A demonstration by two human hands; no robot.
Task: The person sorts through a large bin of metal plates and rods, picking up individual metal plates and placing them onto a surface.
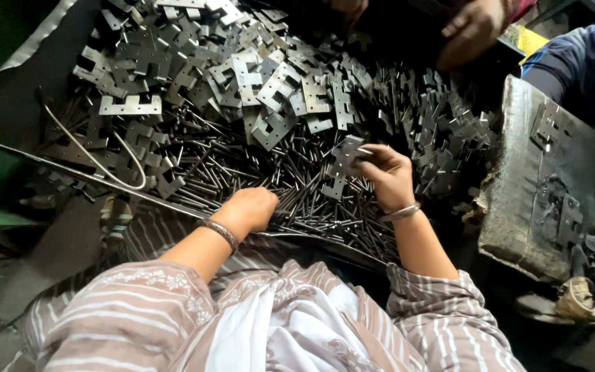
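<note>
Right hand (388, 176): pinched on a hinge plate (342, 162), raised just above the pins. Left hand (251, 209): curled closed over the heap of steel pins (311, 207). Pile of loose hinge plates (242, 76): crowded beyond, little open room. Grey metal block (545, 186): bounding the right edge. Another person's hand (473, 31): far side. No labels legible.

Striped beige sleeves, white scarf, metal bangles — both hands (249, 209) bare
</note>
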